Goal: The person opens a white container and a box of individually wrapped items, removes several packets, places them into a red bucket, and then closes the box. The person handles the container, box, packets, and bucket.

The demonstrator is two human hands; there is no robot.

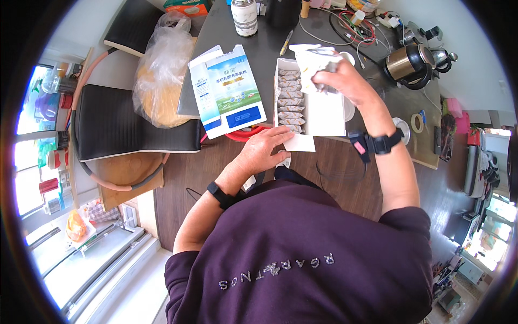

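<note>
An open white cardboard box [325, 117] lies at the table's near edge. Along its left side runs a row of small wrapped packets [290, 103], white with brownish marks. My left hand [267, 146] lies with its fingers on the box's near left corner, by a white flap [300, 143] that hangs past the table edge. Above the far right part of the box, my right hand [344, 79] grips several white and silvery sachets [317, 65]; how many cannot be told. Left of the box is a flattened blue, green and white carton [232, 89] that bears writing.
A patterned white flask [245, 18] and a pen [286, 42] are farther back on the dark table [267, 48]. Cables [356, 28] tangle at the back right, near a metal kettle [408, 62]. On the left, a black chair [109, 121] holds a plastic bag [162, 73].
</note>
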